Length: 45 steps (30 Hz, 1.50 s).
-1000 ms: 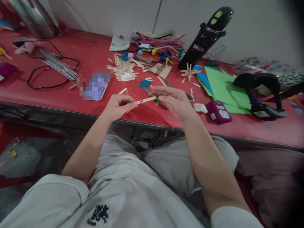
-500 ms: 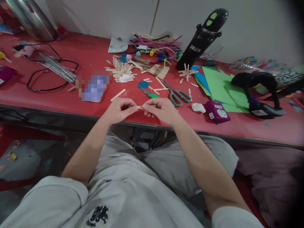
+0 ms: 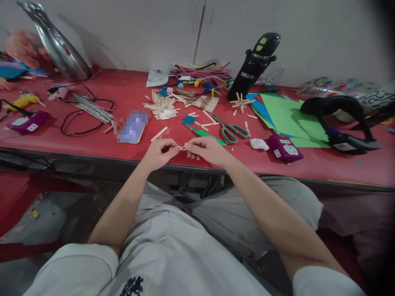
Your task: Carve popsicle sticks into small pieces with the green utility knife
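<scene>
Both my hands meet over the front edge of the red table [image 3: 92, 142]. My left hand [image 3: 160, 153] and my right hand [image 3: 206, 149] each pinch one end of a short wooden craft stick [image 3: 183, 148], of which only a small middle part shows between the fingertips. Just beyond my right hand lie a green-handled cutter [image 3: 207, 135], a blue-handled tool [image 3: 188, 120] and a pair of scissors [image 3: 231, 130]. A loose stick [image 3: 159, 133] lies beyond my left hand.
A heap of craft sticks [image 3: 162, 105] and pipe cleaners [image 3: 200, 74] sits mid-table. A phone [image 3: 132, 127], black cable [image 3: 83, 119] and metal wires lie left. Right are green and blue paper [image 3: 284, 115], a purple box [image 3: 284, 149], a black stapler-like tool [image 3: 339, 123] and a black bottle [image 3: 254, 65].
My right hand has come in to take the stick's free end, so both hands now pinch it. The view has tilted up and the hands sit nearer the table edge.
</scene>
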Tool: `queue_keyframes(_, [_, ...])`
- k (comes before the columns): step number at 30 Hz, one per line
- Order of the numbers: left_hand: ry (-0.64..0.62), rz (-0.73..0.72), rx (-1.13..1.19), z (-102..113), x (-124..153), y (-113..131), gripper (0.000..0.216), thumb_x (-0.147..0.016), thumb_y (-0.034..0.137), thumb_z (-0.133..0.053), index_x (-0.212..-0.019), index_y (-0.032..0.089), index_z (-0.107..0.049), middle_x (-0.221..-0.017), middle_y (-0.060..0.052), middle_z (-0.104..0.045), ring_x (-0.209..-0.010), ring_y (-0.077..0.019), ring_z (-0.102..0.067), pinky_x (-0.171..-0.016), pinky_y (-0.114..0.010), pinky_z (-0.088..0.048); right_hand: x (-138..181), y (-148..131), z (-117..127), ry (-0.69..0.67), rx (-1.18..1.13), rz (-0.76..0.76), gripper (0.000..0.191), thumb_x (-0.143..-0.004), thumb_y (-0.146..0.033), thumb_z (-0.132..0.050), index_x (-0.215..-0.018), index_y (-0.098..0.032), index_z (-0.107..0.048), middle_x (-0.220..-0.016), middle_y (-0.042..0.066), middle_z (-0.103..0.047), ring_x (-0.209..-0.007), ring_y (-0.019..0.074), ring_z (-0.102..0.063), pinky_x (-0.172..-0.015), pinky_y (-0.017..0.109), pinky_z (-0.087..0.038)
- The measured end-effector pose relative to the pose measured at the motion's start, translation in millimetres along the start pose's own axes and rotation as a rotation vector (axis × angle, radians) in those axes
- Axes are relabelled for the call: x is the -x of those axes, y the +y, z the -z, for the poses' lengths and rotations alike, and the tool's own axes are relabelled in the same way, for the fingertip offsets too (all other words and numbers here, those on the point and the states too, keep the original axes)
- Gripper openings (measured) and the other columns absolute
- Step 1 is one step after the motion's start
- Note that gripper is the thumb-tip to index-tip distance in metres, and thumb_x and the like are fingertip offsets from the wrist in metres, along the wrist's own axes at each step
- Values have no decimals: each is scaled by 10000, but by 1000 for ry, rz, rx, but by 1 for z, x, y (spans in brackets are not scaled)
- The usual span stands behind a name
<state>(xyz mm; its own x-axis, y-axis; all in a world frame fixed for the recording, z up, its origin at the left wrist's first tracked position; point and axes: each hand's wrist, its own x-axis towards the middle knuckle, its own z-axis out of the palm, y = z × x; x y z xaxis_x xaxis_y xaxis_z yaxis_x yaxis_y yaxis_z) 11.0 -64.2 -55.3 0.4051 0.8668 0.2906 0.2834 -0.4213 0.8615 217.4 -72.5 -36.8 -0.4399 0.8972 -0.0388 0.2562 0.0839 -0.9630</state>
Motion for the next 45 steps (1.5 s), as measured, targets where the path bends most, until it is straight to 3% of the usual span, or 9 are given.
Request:
queue_keyframes(5, [-75,10,50,0,0,-1,278,-832,410,-609,-721,156,-629,-556,42,-492,-509,-76,-396,-493,-227,-324,-1,-4,-5,53,104,66,303,-821,-438,-667,-729,-150,-646,-595,-6,-612,-557,96,-542,-568,240,-433])
queue_keyframes(12, [-85,15,16,0,1,-2,303,-840,437,-604,-732,157,-645,-544,52,-472,-512,-79,-392,-498,-229,-313,3,3,3,-77,61,35,314,-834,-454,-650,-805,-142,-662,-688,18,-664,-603,108,-580,-610,260,-488])
queue_keyframes(19, [-59,-4,23,-2,1,-1,302,-842,431,-613,-716,157,-621,-566,47,-486,-527,-81,-393,-509,-233,-316,1,7,1,68,11,-2,373,-761,-513,-726,-750,-148,-655,-607,2,-627,-567,107,-559,-557,244,-436])
queue_keyframes(26, [-120,-9,64,-2,-1,-3,319,-832,463,-627,-712,168,-615,-559,54,-476,-522,-87,-395,-511,-243,-328,2,8,-9,108,42,109,422,-768,-579,-679,-697,-167,-623,-584,-13,-582,-562,112,-514,-590,269,-421])
queue_keyframes(31, [26,-111,-107,-10,4,-1,296,-893,434,-570,-788,171,-657,-659,14,-595,-598,-105,-481,-587,-255,-382,2,8,-4,205,125,95,468,-754,-624,-669,-668,-168,-607,-539,-23,-536,-515,109,-461,-541,271,-375])
queue_keyframes(34, [184,-146,-221,13,8,-3,265,-901,414,-556,-857,178,-668,-798,-30,-681,-692,-130,-566,-643,-260,-428,3,10,4,293,154,72,467,-770,-626,-650,-697,-165,-635,-538,-17,-543,-508,116,-463,-533,275,-374])
queue_keyframes(38, [622,95,-522,88,11,-20,165,-852,307,-570,-918,179,-648,-890,-60,-689,-766,-167,-607,-723,-291,-470,8,16,11,316,179,70,447,-786,-614,-636,-707,-174,-634,-547,-11,-555,-509,122,-472,-533,278,-385])
queue_keyframes(41, [576,328,-840,139,13,-42,154,-799,292,-631,-921,200,-644,-1008,-101,-664,-980,-262,-601,-897,-404,-465,9,18,9,293,222,89,427,-818,-589,-609,-752,-169,-650,-565,-6,-571,-517,123,-484,-539,276,-386])
queue_keyframes(45, [429,467,-951,165,11,-68,193,-816,371,-615,-898,197,-632,-1052,-149,-646,-1060,-341,-582,-937,-487,-441,9,16,5,264,230,94,420,-819,-576,-609,-740,-165,-645,-581,2,-585,-520,118,-481,-533,272,-379])
